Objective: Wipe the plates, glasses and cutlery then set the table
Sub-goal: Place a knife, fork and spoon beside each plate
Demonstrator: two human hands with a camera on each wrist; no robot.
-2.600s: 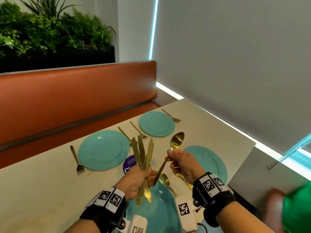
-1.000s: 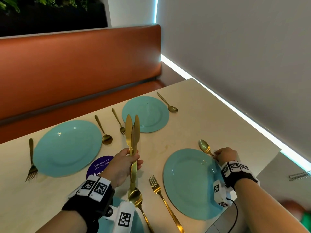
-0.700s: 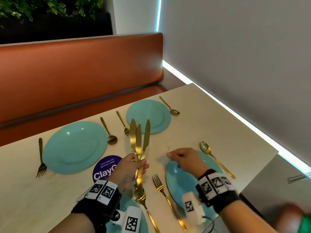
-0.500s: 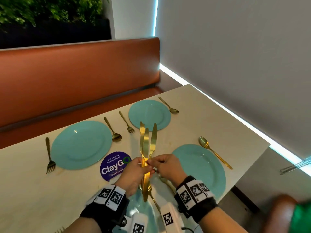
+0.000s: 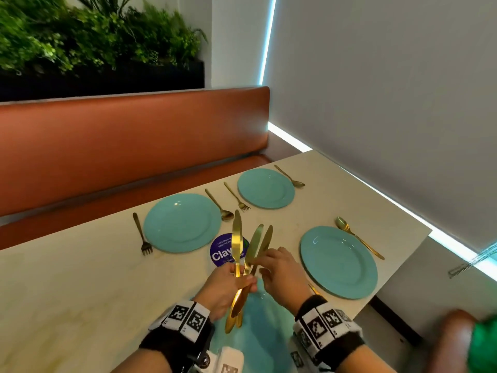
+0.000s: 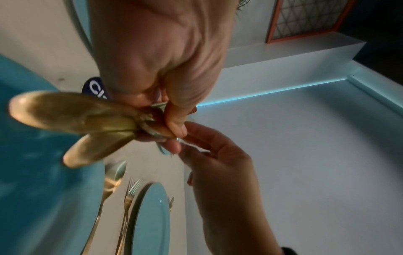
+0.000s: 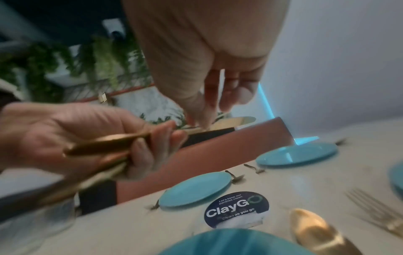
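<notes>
Clamped in the left hand (image 5: 225,285) above the near plate (image 5: 265,337), three gold knives (image 5: 243,254) are fanned and one is now pinched by the right hand (image 5: 279,275), which was laying a spoon (image 5: 357,236) a second ago, so knives are probably placed next on the surface (image 5: 80,286).

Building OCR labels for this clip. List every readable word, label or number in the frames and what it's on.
"Let's keep our pantries clean": round dark sticker on the table, top line.
"ClayGO": same sticker, large print.
"Clean as you go": same sticker, bottom line.
Wristband markers: black-and-white square codes; tiny characters beneath too small to read.
Plates, cutlery: no text visible.
</notes>
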